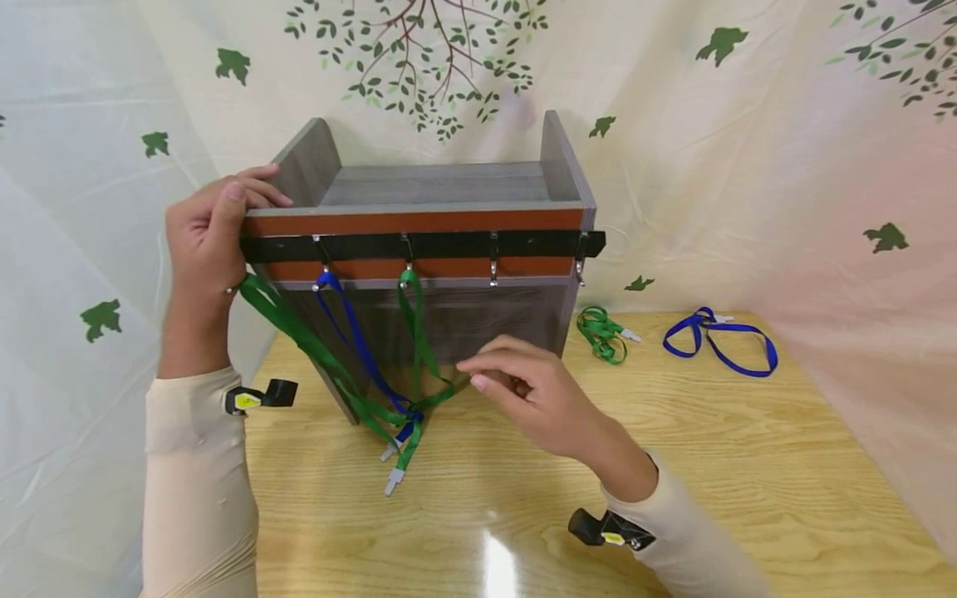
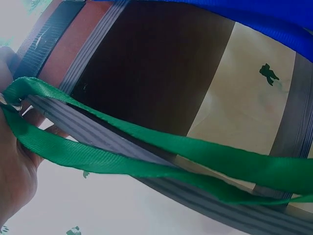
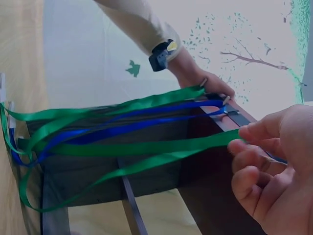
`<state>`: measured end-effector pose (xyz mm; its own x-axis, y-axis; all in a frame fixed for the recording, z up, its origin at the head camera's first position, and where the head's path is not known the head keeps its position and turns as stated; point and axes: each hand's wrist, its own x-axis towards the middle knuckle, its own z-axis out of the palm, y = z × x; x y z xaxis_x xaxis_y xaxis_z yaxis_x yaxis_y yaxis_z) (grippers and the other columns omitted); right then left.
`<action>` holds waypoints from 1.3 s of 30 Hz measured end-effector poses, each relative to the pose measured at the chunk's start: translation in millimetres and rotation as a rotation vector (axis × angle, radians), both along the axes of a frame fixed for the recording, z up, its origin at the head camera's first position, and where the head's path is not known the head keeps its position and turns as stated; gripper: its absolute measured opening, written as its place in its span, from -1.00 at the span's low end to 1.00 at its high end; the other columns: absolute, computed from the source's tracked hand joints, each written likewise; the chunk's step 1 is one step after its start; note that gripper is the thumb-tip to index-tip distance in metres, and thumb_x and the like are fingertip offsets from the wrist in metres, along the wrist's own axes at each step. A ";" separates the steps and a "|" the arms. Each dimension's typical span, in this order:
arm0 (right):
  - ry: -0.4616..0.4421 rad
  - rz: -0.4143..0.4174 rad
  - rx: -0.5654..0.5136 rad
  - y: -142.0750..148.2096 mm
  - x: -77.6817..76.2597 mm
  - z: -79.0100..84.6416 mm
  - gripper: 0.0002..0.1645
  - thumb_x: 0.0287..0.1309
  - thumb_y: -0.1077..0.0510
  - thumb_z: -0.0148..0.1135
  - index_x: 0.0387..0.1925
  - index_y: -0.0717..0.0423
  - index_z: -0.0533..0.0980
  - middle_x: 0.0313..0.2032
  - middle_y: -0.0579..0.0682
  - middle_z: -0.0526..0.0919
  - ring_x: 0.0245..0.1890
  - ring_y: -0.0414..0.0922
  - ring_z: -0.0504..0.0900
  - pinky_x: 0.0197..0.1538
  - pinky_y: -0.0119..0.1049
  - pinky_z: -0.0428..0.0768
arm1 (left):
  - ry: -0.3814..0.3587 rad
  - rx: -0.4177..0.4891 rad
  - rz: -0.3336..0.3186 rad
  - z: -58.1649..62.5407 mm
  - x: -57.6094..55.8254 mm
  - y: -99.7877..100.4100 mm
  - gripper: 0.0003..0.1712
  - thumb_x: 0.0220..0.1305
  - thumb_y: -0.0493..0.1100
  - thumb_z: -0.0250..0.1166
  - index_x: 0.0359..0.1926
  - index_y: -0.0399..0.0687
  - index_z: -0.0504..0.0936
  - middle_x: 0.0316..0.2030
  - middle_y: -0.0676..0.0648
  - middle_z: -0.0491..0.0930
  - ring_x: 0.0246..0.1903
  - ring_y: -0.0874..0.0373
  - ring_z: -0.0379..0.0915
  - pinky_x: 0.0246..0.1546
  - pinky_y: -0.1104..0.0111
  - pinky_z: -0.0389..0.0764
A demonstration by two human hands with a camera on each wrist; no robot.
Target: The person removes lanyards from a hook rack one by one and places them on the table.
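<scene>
At the far left, the left hand has its grip clamped on the corner of the grey shelf, fingers over the top edge; I take it to be steadying the unit. Just beside that wrist, the first green lanyard hangs from the end of the black hook rail. Next along comes the hanging blue lanyard on its own hook, then the second green lanyard on the middle one. Their lower ends gather in a tangle, grey clips poking out at the bottom.

The fourth hook and the end hook are bare. Below them, the right hand hovers near the middle strap, its grip loosely curled, thumb and forefinger slightly apart, holding nothing that I can see. On the desk, right of the shelf, lie the loose green lanyard in a bunch and, farther right, the loose blue lanyard.

To my eye, hanging lanyards is the work, with the third one just seated. The next move seems to call for picking up a loose lanyard, probably blue given the alternation, and looping it over the fourth hook.
</scene>
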<state>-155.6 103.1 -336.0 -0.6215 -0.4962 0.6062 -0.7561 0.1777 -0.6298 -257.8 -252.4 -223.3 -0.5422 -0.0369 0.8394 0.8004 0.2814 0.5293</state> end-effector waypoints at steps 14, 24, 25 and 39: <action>-0.211 0.025 0.096 -30.4 -10.4 -4.5 -0.46 0.59 0.15 0.08 0.50 0.04 0.43 0.64 -0.11 0.24 -0.32 -0.38 0.73 -0.33 -0.39 0.70 | 0.008 0.003 -0.007 -0.6 1.2 -1.2 -0.50 0.48 -0.20 0.00 -0.42 -0.43 0.73 -0.37 0.18 0.82 0.13 0.07 0.72 0.23 0.37 0.64; -0.330 0.053 0.254 -42.0 -21.7 -12.3 -0.54 0.58 0.11 0.11 0.40 -0.01 0.54 0.72 -0.12 -0.09 -0.31 -0.38 0.72 -0.20 -0.41 0.72 | 0.018 0.015 -0.022 -1.6 3.1 0.7 -0.52 0.47 -0.21 0.00 -0.43 -0.35 0.76 -0.38 0.17 0.82 0.11 0.07 0.73 0.26 0.36 0.63; -0.340 0.060 0.262 -43.4 -23.5 -13.8 -0.53 0.58 0.11 0.11 0.41 -0.02 0.53 0.72 -0.12 -0.10 -0.32 -0.38 0.73 -0.23 -0.40 0.72 | 0.017 0.019 -0.028 -1.9 3.0 0.4 -0.52 0.47 -0.21 0.00 -0.43 -0.35 0.76 -0.38 0.16 0.82 0.11 0.07 0.73 0.25 0.37 0.63; -0.273 0.037 0.260 -55.2 -37.7 -18.1 -0.38 0.64 0.16 -0.04 0.62 0.03 0.21 0.63 0.10 0.23 -0.36 -0.30 0.72 -0.50 -0.42 0.53 | 0.019 0.017 -0.032 -2.1 2.3 0.2 -0.51 0.47 -0.21 0.00 -0.42 -0.38 0.75 -0.37 0.16 0.82 0.12 0.06 0.72 0.27 0.36 0.62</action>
<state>-193.3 47.8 -354.0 -0.7214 -0.6371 0.2714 -0.5756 0.3337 -0.7465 -255.5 -252.2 -225.4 -0.5274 -0.0339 0.8490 0.8187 0.2471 0.5184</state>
